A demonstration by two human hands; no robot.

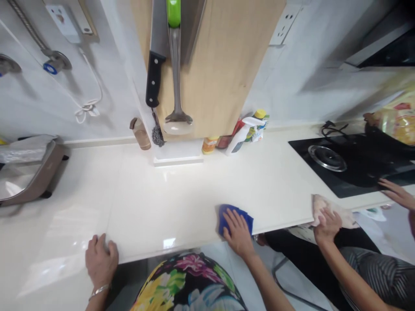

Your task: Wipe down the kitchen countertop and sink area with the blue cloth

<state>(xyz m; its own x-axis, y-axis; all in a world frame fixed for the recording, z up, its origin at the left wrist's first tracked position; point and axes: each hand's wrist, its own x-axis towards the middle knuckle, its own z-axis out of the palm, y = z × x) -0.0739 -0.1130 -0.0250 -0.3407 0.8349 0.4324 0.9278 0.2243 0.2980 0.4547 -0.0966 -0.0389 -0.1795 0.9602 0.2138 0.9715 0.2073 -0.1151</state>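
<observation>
Nearest is a flowered top. To its left, the left hand rests on the near edge of the counter, fingers loosely bent, grasping nothing visible. The right hand lies spread on the blue cloth, pressed flat rather than clenched, at the near edge right of the middle.

Farther right, a co-worker's hand is on a pale cloth at the same edge; another hand reaches the near side of the black hob.

Beyond, a brown appliance sits at the far left. Along the wall stand a brown holder, an orange-labelled bottle and a white spray bottle. Above them, a knife and a green-handled ladle hang before a wooden board.
</observation>
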